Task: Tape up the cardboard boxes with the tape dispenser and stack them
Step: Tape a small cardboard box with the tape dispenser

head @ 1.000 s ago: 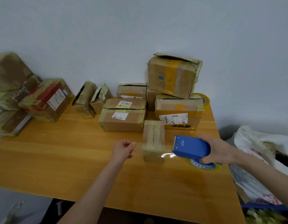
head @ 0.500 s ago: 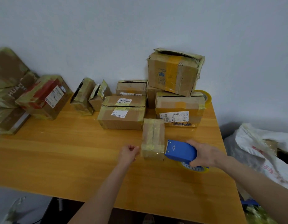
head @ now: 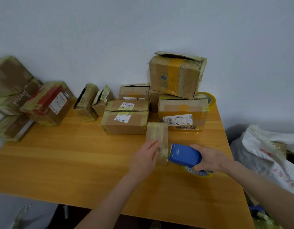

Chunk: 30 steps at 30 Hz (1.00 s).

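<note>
A small, narrow cardboard box, taped over its top, lies on the wooden table in front of me. My left hand rests with straight fingers against the box's near left side. My right hand grips the blue tape dispenser, whose front end touches the box's near right corner. The yellow tape roll shows beneath the dispenser.
Several taped boxes crowd the back of the table: a flat pair, a labelled box with a bigger open-topped one on it, and a pile at the left. A spare tape roll sits at the back right. White bags lie right of the table.
My left hand has opened from a loose fist and moved right onto the small box. My right hand brought the dispenser left, up against the box's corner.
</note>
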Available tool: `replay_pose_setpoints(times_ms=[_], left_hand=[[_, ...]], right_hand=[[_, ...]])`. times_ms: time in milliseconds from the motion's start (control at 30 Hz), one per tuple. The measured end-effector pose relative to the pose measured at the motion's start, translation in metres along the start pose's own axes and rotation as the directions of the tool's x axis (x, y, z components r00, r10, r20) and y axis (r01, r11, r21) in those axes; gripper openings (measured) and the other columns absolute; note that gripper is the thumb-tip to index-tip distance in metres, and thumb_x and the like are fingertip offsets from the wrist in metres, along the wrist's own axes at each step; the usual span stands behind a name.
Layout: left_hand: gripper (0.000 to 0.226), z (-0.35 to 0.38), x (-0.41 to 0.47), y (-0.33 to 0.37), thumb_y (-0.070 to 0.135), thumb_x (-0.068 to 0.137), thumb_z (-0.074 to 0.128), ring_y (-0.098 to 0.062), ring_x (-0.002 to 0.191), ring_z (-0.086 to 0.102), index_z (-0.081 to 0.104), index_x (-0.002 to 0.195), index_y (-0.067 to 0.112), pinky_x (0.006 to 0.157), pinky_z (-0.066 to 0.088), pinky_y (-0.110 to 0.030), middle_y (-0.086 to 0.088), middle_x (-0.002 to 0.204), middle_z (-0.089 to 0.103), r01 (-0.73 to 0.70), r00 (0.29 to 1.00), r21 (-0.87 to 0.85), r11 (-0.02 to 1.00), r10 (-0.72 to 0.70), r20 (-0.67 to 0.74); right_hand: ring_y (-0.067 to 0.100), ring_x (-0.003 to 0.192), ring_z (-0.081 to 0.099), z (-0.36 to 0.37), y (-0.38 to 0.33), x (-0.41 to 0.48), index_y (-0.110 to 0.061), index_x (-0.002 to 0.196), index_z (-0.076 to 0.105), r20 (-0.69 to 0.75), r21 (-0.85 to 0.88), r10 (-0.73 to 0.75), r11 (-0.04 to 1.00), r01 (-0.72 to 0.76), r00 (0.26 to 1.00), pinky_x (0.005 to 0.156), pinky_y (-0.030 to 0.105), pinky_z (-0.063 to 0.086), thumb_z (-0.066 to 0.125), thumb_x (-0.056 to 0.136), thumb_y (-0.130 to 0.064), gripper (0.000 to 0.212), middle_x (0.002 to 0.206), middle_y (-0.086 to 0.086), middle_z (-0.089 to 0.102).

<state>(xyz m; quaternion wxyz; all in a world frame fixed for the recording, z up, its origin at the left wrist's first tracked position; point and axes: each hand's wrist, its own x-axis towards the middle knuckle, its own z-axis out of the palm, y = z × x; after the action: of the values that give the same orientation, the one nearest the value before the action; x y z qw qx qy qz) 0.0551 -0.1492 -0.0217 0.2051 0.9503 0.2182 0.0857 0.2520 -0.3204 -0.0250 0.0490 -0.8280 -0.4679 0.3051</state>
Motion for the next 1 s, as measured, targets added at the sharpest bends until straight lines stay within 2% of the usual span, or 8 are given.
replay_pose_setpoints(times_ms=[67,100,167,400,600,667,767,1000], left_hand=[[0.060,0.014,-0.003,0.007,0.036,0.102,0.034,-0.007,0.144,-0.009,0.000,0.151,0.024,0.118,-0.002,-0.030,0.010,0.157,-0.006,-0.078,0.977,0.170,0.982,0.041,0.209],[0.066,0.019,-0.005,0.005,0.038,0.102,0.034,-0.009,0.142,-0.018,-0.011,0.149,0.024,0.118,-0.009,-0.032,0.008,0.155,-0.016,-0.103,0.964,0.245,0.964,0.035,0.264],[0.074,0.026,-0.008,-0.002,0.037,0.101,0.038,-0.013,0.142,-0.022,-0.019,0.147,0.024,0.120,-0.009,-0.037,0.004,0.155,-0.024,-0.118,0.958,0.309,0.944,0.027,0.286],[0.078,0.025,-0.008,-0.006,0.028,0.100,0.041,-0.013,0.144,-0.022,-0.022,0.146,0.024,0.121,-0.007,-0.036,0.002,0.157,-0.024,-0.147,0.947,0.357,0.922,0.027,0.320],[0.078,0.020,-0.008,-0.005,0.026,0.099,0.042,-0.013,0.145,-0.020,-0.018,0.149,0.022,0.121,-0.006,-0.036,0.002,0.156,-0.023,-0.161,0.942,0.364,0.917,0.032,0.335],[0.079,0.020,-0.008,-0.005,0.026,0.099,0.042,-0.013,0.145,-0.020,-0.019,0.149,0.022,0.121,-0.008,-0.035,0.003,0.156,-0.024,-0.165,0.944,0.371,0.914,0.037,0.328],[0.080,0.022,-0.008,-0.006,0.026,0.098,0.043,-0.013,0.145,-0.021,-0.022,0.145,0.026,0.121,-0.007,-0.036,0.003,0.156,-0.024,-0.165,0.949,0.360,0.918,0.048,0.311],[0.083,0.023,-0.008,-0.006,0.026,0.098,0.046,-0.013,0.143,-0.023,-0.022,0.145,0.027,0.118,-0.014,-0.034,0.003,0.154,-0.025,-0.167,0.953,0.338,0.926,0.063,0.297]], right_hand=[[0.016,0.101,0.053,0.002,0.005,-0.005,-0.038,0.152,0.010,-0.041,-0.046,-0.032,0.998,0.030,0.999,0.076,0.026,0.047,0.068,0.079,-0.052,0.095,0.122,-0.005,0.053],[0.015,0.101,0.052,0.003,0.008,-0.007,-0.042,0.152,0.003,-0.053,-0.069,-0.052,0.996,0.048,0.997,0.073,0.024,0.044,0.066,0.080,-0.053,0.097,0.125,-0.006,0.051],[0.012,0.101,0.049,0.003,0.014,-0.010,-0.047,0.149,-0.002,-0.042,-0.070,-0.078,0.995,0.075,0.996,0.069,0.021,0.040,0.065,0.081,-0.051,0.096,0.127,-0.008,0.049],[0.014,0.101,0.052,-0.006,0.027,-0.022,-0.068,0.127,-0.015,0.003,0.007,-0.119,0.993,0.119,0.993,0.080,0.030,0.051,0.066,0.080,-0.046,0.096,0.123,-0.007,0.051],[0.008,0.097,0.049,-0.016,0.035,-0.032,-0.057,0.141,-0.008,0.023,-0.178,-0.125,0.976,0.127,0.992,0.074,0.018,0.042,0.061,0.083,-0.050,0.090,0.117,-0.012,0.050],[0.011,0.098,0.052,-0.017,0.030,-0.028,-0.058,0.141,-0.009,0.010,-0.253,-0.122,0.960,0.121,0.992,0.076,0.023,0.046,0.057,0.082,-0.055,0.088,0.116,-0.009,0.052],[0.017,0.100,0.055,-0.013,0.010,-0.013,-0.051,0.148,0.001,0.026,-0.333,-0.099,0.937,0.102,0.995,0.077,0.029,0.048,0.055,0.083,-0.055,0.085,0.114,-0.003,0.055],[0.020,0.099,0.058,-0.020,-0.019,0.014,-0.051,0.147,0.008,0.125,-0.380,-0.075,0.918,0.117,0.989,0.079,0.033,0.053,0.057,0.080,-0.056,0.084,0.112,-0.003,0.060]])
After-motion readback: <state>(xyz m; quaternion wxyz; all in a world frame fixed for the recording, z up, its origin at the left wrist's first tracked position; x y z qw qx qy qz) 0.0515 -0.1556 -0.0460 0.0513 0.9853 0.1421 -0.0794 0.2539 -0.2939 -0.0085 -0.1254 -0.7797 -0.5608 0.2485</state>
